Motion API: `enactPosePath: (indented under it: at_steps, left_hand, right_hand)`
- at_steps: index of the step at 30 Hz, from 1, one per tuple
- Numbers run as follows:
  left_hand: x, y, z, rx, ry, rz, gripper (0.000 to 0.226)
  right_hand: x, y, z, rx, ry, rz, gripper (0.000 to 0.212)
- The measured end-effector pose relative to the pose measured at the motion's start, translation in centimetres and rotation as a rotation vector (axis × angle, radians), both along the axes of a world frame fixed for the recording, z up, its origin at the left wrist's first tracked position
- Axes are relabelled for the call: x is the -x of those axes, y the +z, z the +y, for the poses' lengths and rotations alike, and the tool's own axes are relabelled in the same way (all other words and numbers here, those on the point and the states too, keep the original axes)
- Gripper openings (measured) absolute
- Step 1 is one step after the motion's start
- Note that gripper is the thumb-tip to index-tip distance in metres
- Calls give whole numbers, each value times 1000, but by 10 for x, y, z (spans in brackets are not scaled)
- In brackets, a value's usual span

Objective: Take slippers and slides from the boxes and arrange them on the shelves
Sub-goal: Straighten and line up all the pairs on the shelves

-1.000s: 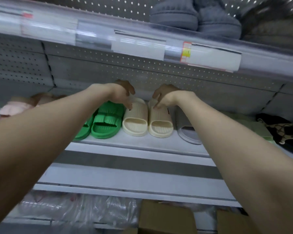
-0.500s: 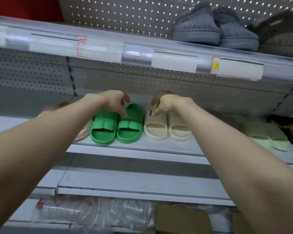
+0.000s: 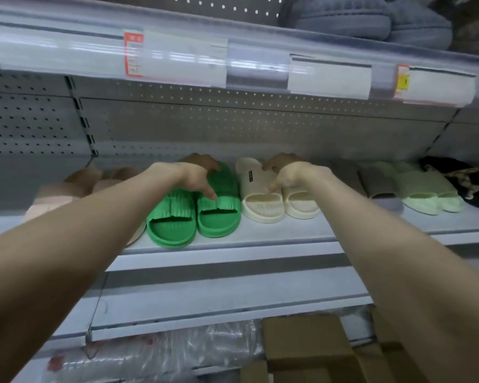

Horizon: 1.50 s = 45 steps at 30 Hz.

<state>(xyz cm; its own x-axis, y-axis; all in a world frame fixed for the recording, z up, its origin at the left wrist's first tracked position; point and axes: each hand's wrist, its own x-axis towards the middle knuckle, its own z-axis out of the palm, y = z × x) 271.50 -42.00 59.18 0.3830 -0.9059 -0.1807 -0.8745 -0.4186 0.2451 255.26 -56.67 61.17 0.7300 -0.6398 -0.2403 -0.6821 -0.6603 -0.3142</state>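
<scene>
A pair of green slides (image 3: 172, 228) and a pair of cream slides (image 3: 263, 208) stand side by side, toes outward, on the middle shelf (image 3: 233, 246). My left hand (image 3: 194, 175) lies over the right green slide, fingers curled over its strap and thumb pressing on the front of the strap. My right hand (image 3: 293, 174) grips the cream pair where the two straps meet, with the thumb on the left slide's strap. Both forearms reach in from the bottom corners.
Pink fluffy slippers (image 3: 56, 197) sit left of the green pair. To the right are a grey slide (image 3: 379, 183), pale green slides (image 3: 426, 194) and a dark patterned slipper (image 3: 468, 175). Blue-grey fluffy slippers (image 3: 343, 20) are on the upper shelf. Cardboard boxes (image 3: 302, 344) and plastic bags (image 3: 163, 352) lie below.
My left hand has gone from the left cream slide to the right green slide. My right hand has stayed on the cream pair, which now stands apart from the grey slide.
</scene>
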Motion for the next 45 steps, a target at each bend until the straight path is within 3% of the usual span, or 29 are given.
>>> enactPosePath:
  at_steps: [7,10,14,17,21,28,33,37,39,42,43,45]
  left_hand:
    - [-6,-21,-29,-22,-24,20,90]
    - [-6,-26,-36,-88,-16,58,108]
    - [-7,-31,-40,-94,-26,34,101]
    - [-7,-30,-41,-99,-42,33,102]
    - [-6,-30,-41,-119,-43,33,103]
    - [-5,-31,-40,-112,-7,47,104]
    - [-12,-20,-19,-143,104,98,105]
    - [-23,-14,4,-371,223,214,64]
    - [-31,-17,16,-366,244,212,76]
    - [-44,-24,32,-234,159,62,111]
    - [-47,-26,37,-213,133,17,115]
    - [-49,-30,43,-177,104,-9,114]
  right_hand:
    - [-5,-15,-20,-111,-56,183,61]
    - [-8,-23,-35,-162,-125,258,67]
    - [-29,-66,-80,-123,-79,231,130]
    - [-33,-60,-73,142,144,138,110]
    - [-28,-46,-57,236,207,114,100]
    - [-24,-42,-55,244,234,135,99]
    - [-30,-26,-39,122,207,105,106]
    - [-35,-11,-12,90,218,124,94]
    - [-47,-14,-2,-79,164,252,89]
    - [-69,-26,15,-207,138,331,128]
    - [-75,-31,17,-204,160,321,126]
    - [-81,-36,23,-174,171,324,103]
